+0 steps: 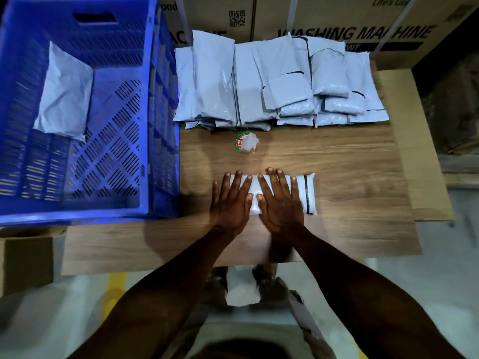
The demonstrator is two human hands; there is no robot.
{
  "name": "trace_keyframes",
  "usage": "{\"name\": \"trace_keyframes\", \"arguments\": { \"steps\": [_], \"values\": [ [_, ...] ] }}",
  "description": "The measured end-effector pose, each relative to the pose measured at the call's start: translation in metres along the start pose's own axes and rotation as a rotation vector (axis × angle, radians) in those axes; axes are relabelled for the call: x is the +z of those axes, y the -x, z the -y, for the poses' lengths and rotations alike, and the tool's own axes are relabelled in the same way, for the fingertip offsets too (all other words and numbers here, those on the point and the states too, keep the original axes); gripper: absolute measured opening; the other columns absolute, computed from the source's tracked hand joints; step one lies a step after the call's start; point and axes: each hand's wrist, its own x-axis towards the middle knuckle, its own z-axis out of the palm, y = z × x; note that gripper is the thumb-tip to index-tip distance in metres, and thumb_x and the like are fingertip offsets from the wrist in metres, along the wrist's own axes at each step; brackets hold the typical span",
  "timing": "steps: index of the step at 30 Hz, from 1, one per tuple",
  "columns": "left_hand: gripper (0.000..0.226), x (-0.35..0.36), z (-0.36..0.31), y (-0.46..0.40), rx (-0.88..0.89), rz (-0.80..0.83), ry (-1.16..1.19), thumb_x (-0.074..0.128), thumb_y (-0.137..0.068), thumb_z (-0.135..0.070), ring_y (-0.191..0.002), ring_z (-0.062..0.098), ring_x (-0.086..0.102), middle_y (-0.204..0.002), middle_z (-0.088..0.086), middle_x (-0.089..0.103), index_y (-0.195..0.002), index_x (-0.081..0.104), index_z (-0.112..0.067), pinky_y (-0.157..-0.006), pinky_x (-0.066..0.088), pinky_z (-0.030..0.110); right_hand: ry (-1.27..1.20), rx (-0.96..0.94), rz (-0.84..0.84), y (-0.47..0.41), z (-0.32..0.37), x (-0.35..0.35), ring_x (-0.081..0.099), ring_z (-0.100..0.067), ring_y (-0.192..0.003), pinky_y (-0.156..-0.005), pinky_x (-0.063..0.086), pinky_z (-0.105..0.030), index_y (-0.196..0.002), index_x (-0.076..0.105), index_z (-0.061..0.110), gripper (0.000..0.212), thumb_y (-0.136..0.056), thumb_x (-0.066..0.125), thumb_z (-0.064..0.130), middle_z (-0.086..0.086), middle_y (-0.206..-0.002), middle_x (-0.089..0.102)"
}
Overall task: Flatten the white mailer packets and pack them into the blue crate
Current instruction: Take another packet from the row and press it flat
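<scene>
One white mailer packet lies lengthwise on the wooden table in front of me. My left hand and my right hand both press flat on it, fingers straight and spread, side by side. The packet's right end with a dark seal strip sticks out past my right hand. The blue crate stands on the left, with a single white packet leaning in its back left corner. A pile of several white mailer packets lies along the far side of the table.
A small round jar with a green and red label stands between the pile and my hands. Large cardboard boxes rise behind the table. A cardboard box sits low at the left, below the crate.
</scene>
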Motion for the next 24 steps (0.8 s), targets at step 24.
{"name": "trace_keyframes", "arguments": {
  "steps": [24],
  "values": [
    [0.053, 0.018, -0.074, -0.021, 0.005, -0.077, -0.090, 0.027, -0.106, -0.043, -0.155, 0.030, 0.015, -0.166, 0.002, 0.027, -0.158, 0.032, -0.030, -0.123, 0.009, 0.058, -0.026, 0.084, 0.112, 0.007, -0.073, -0.014, 0.010, -0.035, -0.158, -0.127, 0.006, -0.055, -0.163, 0.022, 0.011, 0.063, -0.106, 0.022, 0.040, -0.015, -0.171, 0.012]
  ]
}}
